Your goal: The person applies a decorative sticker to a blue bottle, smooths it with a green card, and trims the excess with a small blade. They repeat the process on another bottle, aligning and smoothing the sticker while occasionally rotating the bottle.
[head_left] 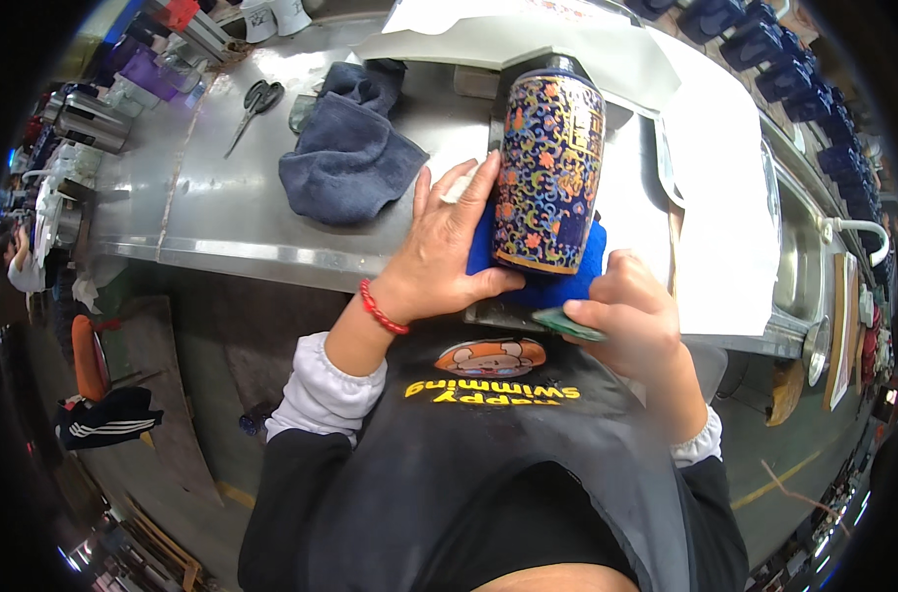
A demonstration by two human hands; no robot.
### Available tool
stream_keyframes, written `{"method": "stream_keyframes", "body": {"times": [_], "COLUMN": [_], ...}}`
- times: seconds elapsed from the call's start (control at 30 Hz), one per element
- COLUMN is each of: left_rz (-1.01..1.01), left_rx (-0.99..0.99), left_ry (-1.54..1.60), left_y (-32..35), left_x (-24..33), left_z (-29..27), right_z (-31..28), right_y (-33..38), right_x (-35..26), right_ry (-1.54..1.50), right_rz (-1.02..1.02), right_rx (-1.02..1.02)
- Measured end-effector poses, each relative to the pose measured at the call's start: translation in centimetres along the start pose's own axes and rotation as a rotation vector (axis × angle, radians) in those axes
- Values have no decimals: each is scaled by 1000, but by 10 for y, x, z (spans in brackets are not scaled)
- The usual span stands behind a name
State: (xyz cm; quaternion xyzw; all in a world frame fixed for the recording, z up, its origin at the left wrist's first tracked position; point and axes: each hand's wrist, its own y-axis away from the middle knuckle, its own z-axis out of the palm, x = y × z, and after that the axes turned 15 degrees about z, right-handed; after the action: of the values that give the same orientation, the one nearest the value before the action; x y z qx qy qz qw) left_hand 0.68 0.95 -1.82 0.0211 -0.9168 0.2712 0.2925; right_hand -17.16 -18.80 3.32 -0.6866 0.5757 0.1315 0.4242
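Note:
A dark blue jar (547, 178) with a colourful flower-and-scroll pattern lies on a bright blue cloth (589, 259) in front of me. My left hand (444, 242) is at the jar's left side, fingers stretched and thumb apart, with fingertips against or close to it. Something white (456, 189) is wrapped round one of its fingers. Below and right of the jar, my right hand (631, 306) pinches a thin, flat green piece (570, 324), perhaps a scraper; its exact kind is unclear. Motion blurs the right wrist.
A dark grey-blue towel (350, 158) lies crumpled on the metal table (242, 237), left of the jar. Black-handled scissors (255, 111) lie farther left. White sheets (725, 207) cover the right side, beside a sink (802, 257). Several dark blue vessels (784, 79) line the far right.

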Motion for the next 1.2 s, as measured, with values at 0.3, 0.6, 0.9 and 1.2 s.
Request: {"method": "stream_keyframes", "body": {"times": [0.3, 0.6, 0.9, 1.2], "left_rz": [75, -175, -200, -200], "left_rx": [39, 219, 335, 242], "left_ry": [-212, 578, 674, 673], "left_y": [-11, -13, -24, -9], "left_x": [23, 13, 4, -1], "left_z": [-19, 6, 15, 3], "right_z": [5, 14, 15, 10], "right_y": [1, 7, 6, 3], "right_x": [5, 5, 7, 7], "right_ry": [-361, -460, -434, -330], "right_rz": [543, 751, 781, 682], "right_rx": [285, 309, 320, 322]}}
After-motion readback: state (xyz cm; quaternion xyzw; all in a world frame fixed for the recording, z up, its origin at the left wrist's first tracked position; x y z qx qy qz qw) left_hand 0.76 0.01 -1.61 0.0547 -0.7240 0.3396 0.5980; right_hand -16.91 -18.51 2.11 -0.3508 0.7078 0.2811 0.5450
